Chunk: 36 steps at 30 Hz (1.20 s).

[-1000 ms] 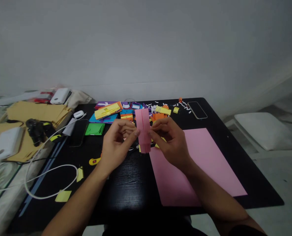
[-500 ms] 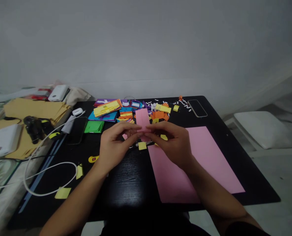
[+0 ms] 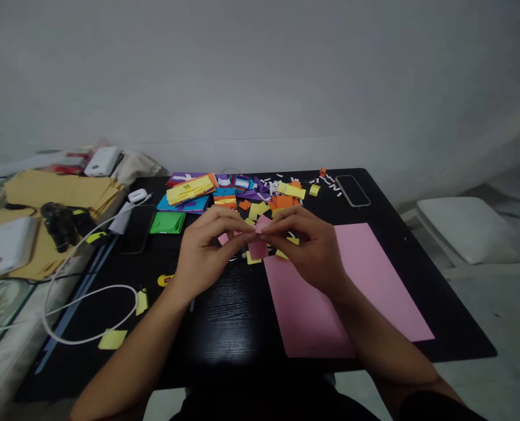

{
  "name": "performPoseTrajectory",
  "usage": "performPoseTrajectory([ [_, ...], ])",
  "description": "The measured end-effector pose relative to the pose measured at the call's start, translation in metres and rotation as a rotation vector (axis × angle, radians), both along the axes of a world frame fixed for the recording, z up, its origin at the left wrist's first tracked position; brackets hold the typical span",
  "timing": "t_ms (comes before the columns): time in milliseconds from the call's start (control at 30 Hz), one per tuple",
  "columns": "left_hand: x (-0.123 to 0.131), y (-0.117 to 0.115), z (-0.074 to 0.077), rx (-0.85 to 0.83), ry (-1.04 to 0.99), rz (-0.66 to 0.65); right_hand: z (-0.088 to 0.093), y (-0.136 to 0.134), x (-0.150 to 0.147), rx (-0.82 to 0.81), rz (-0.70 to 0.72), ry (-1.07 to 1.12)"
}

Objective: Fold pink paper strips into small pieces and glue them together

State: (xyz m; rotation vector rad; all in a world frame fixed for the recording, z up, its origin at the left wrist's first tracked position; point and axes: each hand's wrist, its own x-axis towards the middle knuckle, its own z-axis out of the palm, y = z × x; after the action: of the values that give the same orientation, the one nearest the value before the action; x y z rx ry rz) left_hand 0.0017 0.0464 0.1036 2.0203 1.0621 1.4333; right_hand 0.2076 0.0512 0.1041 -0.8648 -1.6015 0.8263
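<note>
A small piece of pink paper point(image 3: 257, 250) is pinched between my two hands above the middle of the table. My left hand point(image 3: 211, 248) closes thumb and fingers on its left side. On the other side, my right hand point(image 3: 306, 245) pinches it the same way, and the fingertips of both hands nearly meet. Part of the paper hangs below the fingers, and its upper part is mostly hidden. A large pink sheet point(image 3: 387, 280) lies flat under my right forearm. Yellow paper pieces point(image 3: 254, 258) lie just beyond and below the fingers.
Stacked yellow paper strips point(image 3: 192, 190), green folded paper point(image 3: 167, 222) and colored scraps point(image 3: 281, 202) lie toward the wall. Phones point(image 3: 352, 191) rest at right and left. A yellow cutter point(image 3: 164, 280) and a looped white cable point(image 3: 91, 289) are at left. A white stool point(image 3: 465, 231) stands at right.
The pink paper stood tall above the fingers before; now its upper part is lower and folded or tilted down, with more hanging below. Both hands stay pinched in nearly the same place.
</note>
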Motion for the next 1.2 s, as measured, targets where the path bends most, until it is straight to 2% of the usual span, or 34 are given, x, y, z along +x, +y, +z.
performPoseTrajectory([
  [167,0.002,-0.001,-0.001,-0.284,-0.111,-0.034,0.002,0.003,0.004,-0.121,0.090,0.029],
  [333,0.003,0.004,-0.001,-0.493,-0.302,-0.077,0.009,0.005,0.012,0.045,0.226,-0.187],
  [467,0.003,0.006,-0.002,-0.535,-0.351,-0.124,0.007,0.006,0.015,0.121,0.202,-0.252],
  [567,0.003,0.005,-0.001,-0.502,-0.365,-0.146,0.006,0.007,0.014,0.127,0.174,-0.231],
  [733,-0.001,0.001,0.003,-0.291,-0.194,-0.170,0.007,0.006,0.012,0.097,0.141,-0.153],
  [900,-0.001,0.001,0.005,-0.067,-0.025,-0.092,0.004,0.003,0.007,0.097,0.061,-0.127],
  [1067,0.002,-0.002,0.003,-0.034,-0.023,-0.046,0.001,-0.002,0.003,0.058,-0.012,-0.075],
  [1200,0.006,-0.004,-0.001,-0.080,-0.125,-0.034,0.001,-0.004,0.000,0.033,-0.052,-0.050],
])
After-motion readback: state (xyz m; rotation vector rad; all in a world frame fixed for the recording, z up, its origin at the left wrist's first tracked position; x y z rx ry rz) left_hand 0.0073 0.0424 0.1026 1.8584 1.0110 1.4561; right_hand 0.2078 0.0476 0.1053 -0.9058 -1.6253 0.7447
